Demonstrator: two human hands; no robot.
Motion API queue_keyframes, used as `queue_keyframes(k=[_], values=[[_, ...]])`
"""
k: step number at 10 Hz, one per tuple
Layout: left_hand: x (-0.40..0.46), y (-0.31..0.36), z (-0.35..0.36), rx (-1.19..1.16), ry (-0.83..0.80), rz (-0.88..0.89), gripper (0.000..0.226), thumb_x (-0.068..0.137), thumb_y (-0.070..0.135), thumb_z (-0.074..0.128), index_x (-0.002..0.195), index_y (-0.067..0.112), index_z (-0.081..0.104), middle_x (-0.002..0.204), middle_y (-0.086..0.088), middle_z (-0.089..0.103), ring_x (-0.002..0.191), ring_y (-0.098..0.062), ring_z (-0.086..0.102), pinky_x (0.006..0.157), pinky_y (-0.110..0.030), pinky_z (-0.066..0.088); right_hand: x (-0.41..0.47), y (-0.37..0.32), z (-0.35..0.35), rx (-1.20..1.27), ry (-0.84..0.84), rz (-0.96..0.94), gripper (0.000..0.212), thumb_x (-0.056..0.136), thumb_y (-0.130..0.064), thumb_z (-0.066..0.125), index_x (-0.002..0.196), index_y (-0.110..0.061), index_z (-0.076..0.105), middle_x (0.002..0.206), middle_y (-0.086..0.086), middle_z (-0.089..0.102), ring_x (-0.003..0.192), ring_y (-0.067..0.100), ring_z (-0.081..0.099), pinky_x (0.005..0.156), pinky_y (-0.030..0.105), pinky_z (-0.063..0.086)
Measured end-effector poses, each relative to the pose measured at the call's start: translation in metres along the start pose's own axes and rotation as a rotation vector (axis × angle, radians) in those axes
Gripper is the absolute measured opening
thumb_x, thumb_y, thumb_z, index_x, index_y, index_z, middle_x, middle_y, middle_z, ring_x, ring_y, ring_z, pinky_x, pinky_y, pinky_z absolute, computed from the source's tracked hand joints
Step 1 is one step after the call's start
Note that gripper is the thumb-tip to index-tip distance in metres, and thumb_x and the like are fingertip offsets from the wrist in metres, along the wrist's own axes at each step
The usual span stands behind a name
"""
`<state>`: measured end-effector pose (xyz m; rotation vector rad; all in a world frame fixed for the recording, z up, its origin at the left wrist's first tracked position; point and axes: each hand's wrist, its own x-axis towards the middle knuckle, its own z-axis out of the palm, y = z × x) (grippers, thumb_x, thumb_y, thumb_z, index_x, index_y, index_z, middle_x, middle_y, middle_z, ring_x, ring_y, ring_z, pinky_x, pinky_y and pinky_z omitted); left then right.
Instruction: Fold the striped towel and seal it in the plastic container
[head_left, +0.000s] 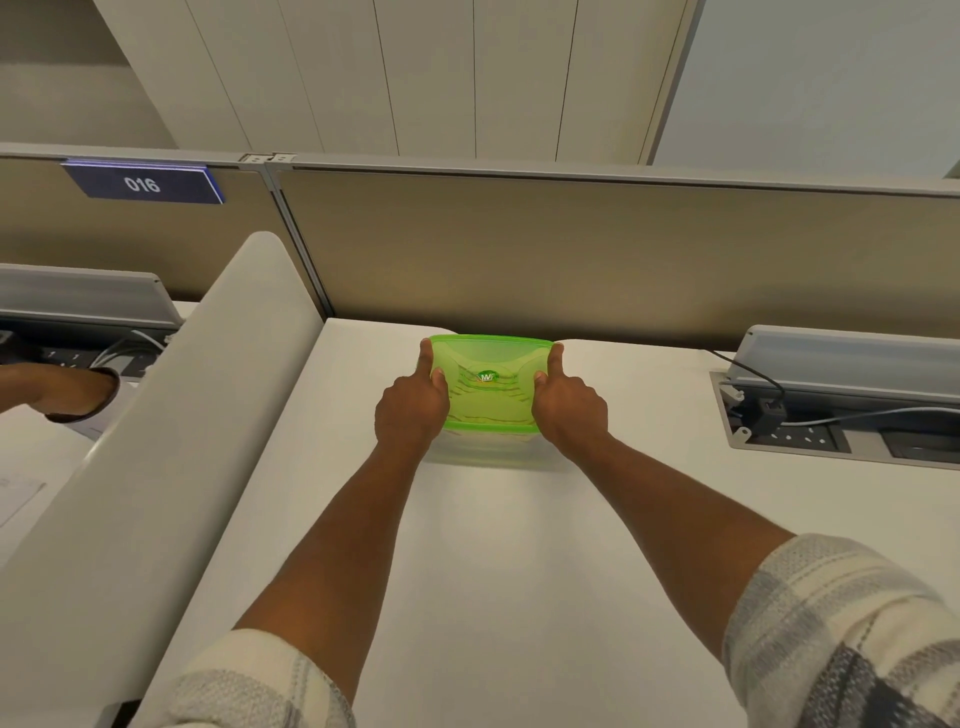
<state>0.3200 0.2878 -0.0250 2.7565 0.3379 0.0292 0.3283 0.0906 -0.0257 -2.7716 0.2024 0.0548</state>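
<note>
Two plaid sleeves (841, 634) up close, two bare forearms reaching out to one plastic container (488, 447) sitting far back on the white desk (493, 571), almost against the tan partition (571, 249). Left hand (413, 410) and right hand (569, 408) each clamp a side, thumbs pressing its single green lid (491, 382). Striped towel (488, 410) shows faintly through. Lots of bare desk nearer. Lid logo's unreadable; one blue sign (143, 183) says 016.

We see a white desk (493, 571), a beige partition (571, 249), a blue "016" sign (143, 183), and a cabled socket tray (810, 436).
</note>
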Motion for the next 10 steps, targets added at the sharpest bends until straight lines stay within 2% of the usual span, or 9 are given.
queue_keyframes(k=[1, 2, 3, 4, 6, 9, 10], values=[[-0.001, 0.003, -0.005, 0.047, -0.025, -0.011, 0.055, 0.102, 0.042, 0.023, 0.155, 0.032, 0.011, 0.12, -0.021, 0.058, 0.104, -0.041, 0.059, 0.082, -0.044, 0.045, -0.004, -0.003, -0.004, -0.007, -0.022, 0.015, 0.056, 0.102, -0.036, 0.026, 0.153, -0.02, 0.011, 0.117, 0.019, 0.06, 0.101, 0.039, 0.058, 0.075, 0.041, 0.041], [-0.002, 0.01, -0.006, 0.151, 0.025, 0.092, 0.059, 0.103, 0.037, 0.028, 0.156, 0.02, 0.011, 0.157, -0.019, 0.025, 0.139, -0.04, 0.032, 0.108, -0.05, 0.032, -0.003, -0.01, -0.009, -0.188, 0.098, -0.092, 0.057, 0.097, -0.022, 0.036, 0.15, -0.009, 0.022, 0.139, 0.018, 0.045, 0.123, 0.038, 0.044, 0.099, 0.046, 0.037], [-0.004, 0.017, 0.003, 0.158, 0.023, 0.264, 0.06, 0.104, 0.035, 0.028, 0.157, 0.015, 0.009, 0.164, -0.013, 0.008, 0.15, -0.033, 0.008, 0.12, -0.049, 0.014, 0.0, -0.016, -0.009, -0.164, 0.115, -0.212, 0.058, 0.094, -0.018, 0.039, 0.149, -0.005, 0.025, 0.15, 0.017, 0.037, 0.138, 0.035, 0.03, 0.113, 0.046, 0.026], [-0.006, 0.028, 0.014, 0.148, -0.046, 0.38, 0.058, 0.104, 0.037, 0.024, 0.156, 0.014, 0.01, 0.165, -0.008, 0.004, 0.152, -0.028, 0.001, 0.123, -0.047, 0.004, -0.001, -0.023, 0.0, -0.092, 0.014, -0.292, 0.059, 0.1, -0.03, 0.035, 0.151, -0.005, 0.02, 0.16, 0.015, 0.02, 0.148, 0.032, 0.012, 0.12, 0.045, 0.011], [-0.004, 0.028, 0.024, 0.197, -0.034, 0.388, 0.06, 0.104, 0.04, 0.021, 0.156, 0.014, 0.011, 0.165, -0.007, 0.006, 0.152, -0.026, 0.002, 0.123, -0.047, 0.002, -0.002, -0.019, 0.016, -0.143, 0.013, -0.301, 0.062, 0.102, -0.04, 0.024, 0.153, -0.007, 0.014, 0.163, 0.013, 0.008, 0.15, 0.029, 0.002, 0.122, 0.045, 0.003], [-0.009, 0.036, 0.015, 0.164, -0.072, 0.361, 0.061, 0.104, 0.038, 0.021, 0.156, 0.012, 0.002, 0.165, -0.007, -0.001, 0.152, -0.025, -0.004, 0.123, -0.043, -0.001, -0.005, -0.019, 0.014, -0.113, 0.005, -0.304, 0.06, 0.102, -0.037, 0.023, 0.153, -0.008, 0.014, 0.163, 0.012, 0.008, 0.15, 0.028, 0.003, 0.122, 0.043, 0.002], [-0.01, 0.045, 0.003, 0.154, -0.017, 0.387, 0.062, 0.104, 0.034, 0.025, 0.156, 0.009, 0.001, 0.165, -0.009, -0.003, 0.152, -0.024, -0.005, 0.123, -0.043, 0.001, -0.005, -0.018, 0.005, -0.072, 0.057, -0.321, 0.059, 0.102, -0.036, 0.026, 0.153, -0.007, 0.015, 0.163, 0.012, 0.009, 0.15, 0.028, 0.003, 0.121, 0.044, 0.004]])
